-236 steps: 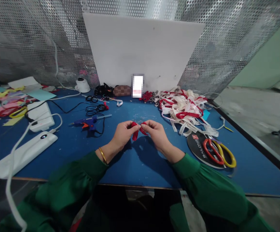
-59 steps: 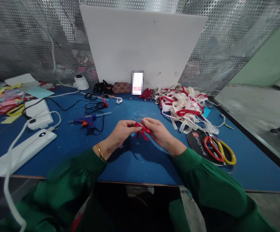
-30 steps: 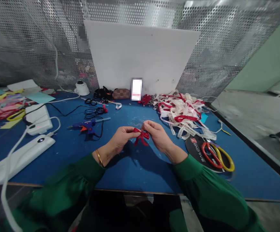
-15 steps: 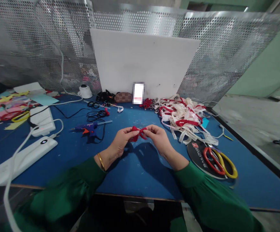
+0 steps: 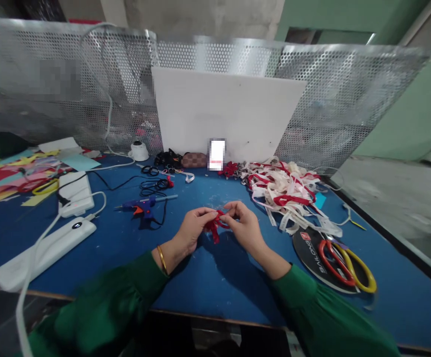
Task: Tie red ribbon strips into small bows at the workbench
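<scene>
Between my two hands is a red ribbon [image 5: 214, 231], looped and bunched, held a little above the blue table top. My left hand [image 5: 195, 225] pinches its left side between thumb and fingers. With thumb and forefinger, my right hand [image 5: 242, 222] grips the ribbon's right side. One red end hangs down below the fingers. Part of the ribbon is hidden behind the fingertips, so its exact shape is unclear. To the left of my hands lies a blue glue gun [image 5: 143, 206] with an orange trigger.
A tangled pile of white and red ribbons [image 5: 286, 188] lies at the back right. Scissors with red and yellow handles [image 5: 347, 265] rest on a black disc [image 5: 308, 253]. White power strips [image 5: 48, 253] and coloured sheets [image 5: 11, 173] occupy the left. A white board [image 5: 230, 114] stands behind.
The view has tilted up slightly. Both hands still hold the ribbon; it was spread like a small bow and now looks bunched, with an end hanging down.
</scene>
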The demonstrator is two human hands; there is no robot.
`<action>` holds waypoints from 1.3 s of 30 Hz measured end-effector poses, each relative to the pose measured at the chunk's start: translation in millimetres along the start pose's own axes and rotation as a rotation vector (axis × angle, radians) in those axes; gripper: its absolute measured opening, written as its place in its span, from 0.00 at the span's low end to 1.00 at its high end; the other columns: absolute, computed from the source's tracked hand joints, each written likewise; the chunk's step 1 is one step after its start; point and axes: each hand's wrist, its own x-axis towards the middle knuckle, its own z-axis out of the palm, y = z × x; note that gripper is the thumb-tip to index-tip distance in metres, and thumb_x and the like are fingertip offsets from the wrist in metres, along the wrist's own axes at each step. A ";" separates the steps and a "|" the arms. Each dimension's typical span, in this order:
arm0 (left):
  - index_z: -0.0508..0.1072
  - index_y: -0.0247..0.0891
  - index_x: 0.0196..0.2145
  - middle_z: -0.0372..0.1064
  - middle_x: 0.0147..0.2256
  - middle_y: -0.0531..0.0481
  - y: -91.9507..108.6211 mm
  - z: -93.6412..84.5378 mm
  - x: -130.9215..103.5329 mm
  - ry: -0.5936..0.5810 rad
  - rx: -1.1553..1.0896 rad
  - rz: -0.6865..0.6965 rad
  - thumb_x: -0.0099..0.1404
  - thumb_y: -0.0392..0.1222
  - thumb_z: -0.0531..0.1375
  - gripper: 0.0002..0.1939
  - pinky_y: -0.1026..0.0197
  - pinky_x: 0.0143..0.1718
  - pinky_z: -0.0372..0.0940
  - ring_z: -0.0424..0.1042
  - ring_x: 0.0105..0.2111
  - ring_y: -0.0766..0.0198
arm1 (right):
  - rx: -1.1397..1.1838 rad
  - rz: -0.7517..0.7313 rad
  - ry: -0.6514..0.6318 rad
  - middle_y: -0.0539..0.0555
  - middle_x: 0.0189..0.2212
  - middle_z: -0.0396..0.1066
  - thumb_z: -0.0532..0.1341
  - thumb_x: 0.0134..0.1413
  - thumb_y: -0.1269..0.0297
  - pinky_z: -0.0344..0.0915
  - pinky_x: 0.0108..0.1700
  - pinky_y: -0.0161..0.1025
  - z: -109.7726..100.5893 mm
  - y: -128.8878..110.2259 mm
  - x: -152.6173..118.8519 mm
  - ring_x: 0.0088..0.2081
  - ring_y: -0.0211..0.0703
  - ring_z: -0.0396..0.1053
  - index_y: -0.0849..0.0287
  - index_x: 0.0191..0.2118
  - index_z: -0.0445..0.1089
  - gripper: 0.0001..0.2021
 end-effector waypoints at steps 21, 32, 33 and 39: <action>0.77 0.34 0.33 0.70 0.23 0.51 0.9 0.9 2.0 0.038 0.153 0.097 0.52 0.56 0.67 0.21 0.67 0.22 0.60 0.65 0.20 0.69 | 0.179 0.167 -0.014 0.46 0.18 0.64 0.65 0.48 0.55 0.53 0.25 0.34 4.9 3.5 3.4 0.22 0.34 0.57 0.59 0.27 0.70 0.12; 0.73 0.34 0.25 0.67 0.20 0.53 -1.8 3.6 0.3 -0.118 0.125 -0.020 0.50 0.52 0.69 0.17 0.66 0.20 0.59 0.63 0.18 0.70 | 0.112 0.120 0.034 0.47 0.19 0.64 0.61 0.51 0.57 0.55 0.27 0.35 5.2 1.3 2.6 0.23 0.36 0.58 0.57 0.25 0.68 0.10; 0.73 0.34 0.25 0.66 0.19 0.54 -2.1 4.4 0.3 -0.116 0.143 -0.001 0.50 0.51 0.69 0.17 0.66 0.19 0.58 0.62 0.17 0.70 | 0.122 0.137 0.040 0.47 0.19 0.64 0.61 0.51 0.57 0.55 0.26 0.35 5.8 2.5 2.4 0.23 0.36 0.58 0.57 0.25 0.67 0.10; 0.73 0.34 0.24 0.65 0.18 0.54 -3.3 5.4 3.4 -0.103 0.210 0.068 0.50 0.52 0.69 0.17 0.66 0.17 0.55 0.59 0.16 0.71 | 0.240 0.151 0.034 0.47 0.20 0.65 0.61 0.50 0.57 0.57 0.28 0.35 5.9 3.5 2.5 0.24 0.36 0.60 0.57 0.25 0.66 0.10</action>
